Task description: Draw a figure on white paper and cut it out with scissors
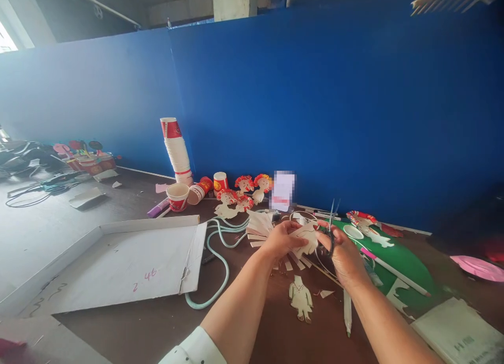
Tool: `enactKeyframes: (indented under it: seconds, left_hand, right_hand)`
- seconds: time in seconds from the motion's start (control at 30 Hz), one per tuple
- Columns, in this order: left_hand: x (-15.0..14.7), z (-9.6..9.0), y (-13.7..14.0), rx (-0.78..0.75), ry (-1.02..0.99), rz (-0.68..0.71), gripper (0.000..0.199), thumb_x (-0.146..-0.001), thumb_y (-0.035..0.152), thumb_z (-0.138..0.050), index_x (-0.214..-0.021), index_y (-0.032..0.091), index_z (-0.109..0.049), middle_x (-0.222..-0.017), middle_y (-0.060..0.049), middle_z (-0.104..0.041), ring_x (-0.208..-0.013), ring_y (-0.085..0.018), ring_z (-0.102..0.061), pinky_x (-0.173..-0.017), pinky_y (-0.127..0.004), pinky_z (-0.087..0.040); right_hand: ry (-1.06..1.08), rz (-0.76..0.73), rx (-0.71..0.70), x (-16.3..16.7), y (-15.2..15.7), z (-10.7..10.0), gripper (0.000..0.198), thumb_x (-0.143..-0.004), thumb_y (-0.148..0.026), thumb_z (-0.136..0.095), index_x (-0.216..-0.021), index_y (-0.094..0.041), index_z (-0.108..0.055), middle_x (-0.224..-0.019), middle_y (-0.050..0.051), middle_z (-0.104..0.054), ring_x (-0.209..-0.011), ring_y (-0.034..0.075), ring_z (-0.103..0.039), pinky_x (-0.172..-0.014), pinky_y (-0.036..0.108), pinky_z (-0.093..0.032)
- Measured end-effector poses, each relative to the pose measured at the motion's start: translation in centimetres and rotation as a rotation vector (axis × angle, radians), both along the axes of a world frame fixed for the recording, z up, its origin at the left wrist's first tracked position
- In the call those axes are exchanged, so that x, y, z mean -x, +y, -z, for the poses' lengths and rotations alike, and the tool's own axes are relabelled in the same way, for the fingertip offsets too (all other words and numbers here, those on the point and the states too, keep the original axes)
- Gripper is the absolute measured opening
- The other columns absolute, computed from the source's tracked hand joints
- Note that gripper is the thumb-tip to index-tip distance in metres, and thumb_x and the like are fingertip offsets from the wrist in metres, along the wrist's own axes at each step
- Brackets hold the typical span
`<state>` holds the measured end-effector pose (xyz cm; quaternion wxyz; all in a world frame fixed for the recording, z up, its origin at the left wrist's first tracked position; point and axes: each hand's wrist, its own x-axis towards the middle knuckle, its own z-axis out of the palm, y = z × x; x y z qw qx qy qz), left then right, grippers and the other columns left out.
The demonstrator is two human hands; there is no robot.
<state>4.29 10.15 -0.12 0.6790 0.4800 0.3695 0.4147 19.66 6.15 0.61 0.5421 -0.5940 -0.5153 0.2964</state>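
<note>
Here, in the head view, the left hand [283, 240] is closed, its thumb and fingers pinching the paper [309, 235] in front of the person. The right hand [344, 256] curls round the handles of the scissors [331, 232], just right of the paper; the blades point up, slightly parted. Paper strips [260, 229] fan out beyond the left hand, crowding that side. Below the hands, between the forearms, the brown table [275, 327] shows around a cutout [301, 299], with the marker [347, 311] close along the right forearm. To the left, a cord [228, 272] loops between the left forearm and the tray's right edge; the tray [149, 225] has raised walls. Rightward, the green mat's curved edge [427, 269] lies near the packet [460, 327]. At the back, the blue wall [315, 91] bounds the table, cups [177, 154] stacked beside it.
</note>
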Motion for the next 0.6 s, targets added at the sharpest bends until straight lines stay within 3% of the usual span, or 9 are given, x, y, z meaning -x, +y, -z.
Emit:
enactKeyframes:
  seconds: [0.13,0.37,0.47,0.53,0.6]
  left_hand:
    - [-0.1,-0.2,-0.1,0.024,0.036,-0.024,0.052,-0.051,0.019,-0.082,-0.098,0.014,-0.062,-0.087,-0.008,-0.064,-0.066,-0.016,-0.060,-0.064,-0.030,-0.049]
    - [-0.6,0.2,0.8,0.119,-0.292,-0.238,0.049,-0.055,0.026,-0.081,-0.097,0.013,-0.060,-0.084,-0.006,-0.065,-0.065,-0.013,-0.060,-0.060,-0.024,-0.046]
    - [-1.6,0.3,0.2,0.160,-0.415,-0.238,0.050,-0.061,0.038,-0.078,-0.100,0.013,-0.059,-0.085,-0.007,-0.065,-0.064,-0.011,-0.058,-0.058,-0.023,-0.045]
    - [-2.5,0.5,-0.5,0.233,-0.439,-0.207,0.046,-0.059,0.037,-0.080,-0.093,0.013,-0.060,-0.086,-0.007,-0.065,-0.065,-0.010,-0.058,-0.063,-0.022,-0.046]
    - [-3.4,0.8,-1.1,0.212,-0.412,-0.151,0.042,-0.058,0.034,-0.080,-0.090,0.014,-0.061,-0.089,-0.006,-0.066,-0.070,-0.011,-0.059,-0.064,-0.022,-0.045]
  right_hand:
    - [0.100,-0.063,0.038,0.1,-0.1,-0.2,0.050,-0.069,-0.033,-0.062,-0.118,-0.022,-0.058,-0.091,0.003,-0.072,-0.081,0.023,-0.065,-0.068,0.030,-0.048]
    - [0.116,-0.060,0.020,0.8,0.2,0.8,0.051,-0.072,-0.033,-0.060,-0.121,-0.021,-0.056,-0.086,0.003,-0.073,-0.075,0.023,-0.067,-0.065,0.031,-0.050]
    - [0.117,0.017,0.002,1.0,0.4,1.5,0.052,-0.073,-0.037,-0.058,-0.122,-0.021,-0.056,-0.080,0.004,-0.073,-0.070,0.023,-0.067,-0.059,0.031,-0.049]
    - [0.081,0.057,-0.023,1.1,0.5,1.8,0.051,-0.073,-0.040,-0.058,-0.120,-0.021,-0.058,-0.079,0.005,-0.073,-0.070,0.025,-0.067,-0.056,0.031,-0.049]
    - [0.049,0.068,-0.034,1.1,0.5,2.1,0.051,-0.072,-0.042,-0.059,-0.117,-0.020,-0.059,-0.078,0.006,-0.073,-0.071,0.026,-0.067,-0.056,0.032,-0.050]
